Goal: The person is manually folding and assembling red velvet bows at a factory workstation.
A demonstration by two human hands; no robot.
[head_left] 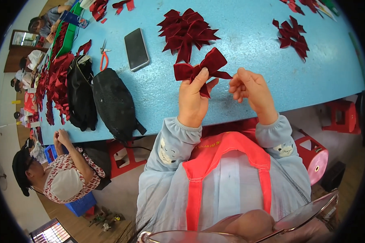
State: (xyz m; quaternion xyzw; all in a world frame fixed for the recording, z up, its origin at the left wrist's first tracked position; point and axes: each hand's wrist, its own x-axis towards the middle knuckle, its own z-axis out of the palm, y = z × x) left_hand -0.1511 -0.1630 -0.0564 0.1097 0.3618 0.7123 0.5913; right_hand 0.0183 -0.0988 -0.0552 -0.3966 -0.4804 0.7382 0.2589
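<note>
A dark red velvet bow (213, 61) is pinched between the thumb and fingers of my left hand (195, 95), just above the near edge of the table. One of its tails points at my right hand (250, 90). That hand's fingers are curled in and closed beside the tail's tip; whether something small is in them is hidden. Beyond the bow lies a pile of similar red bows (186, 32). A smaller heap of bows (293, 37) rests at the far right.
On the blue table (247, 44) are a dark phone (136, 49), orange-handled snips (104, 60), a black mesh bag (114, 100) and another black pouch (82, 93). More red ribbon (61, 83) and a green bin (71, 38) stand left. A co-worker (65, 176) sits at left; red stools (342, 115) stand nearby.
</note>
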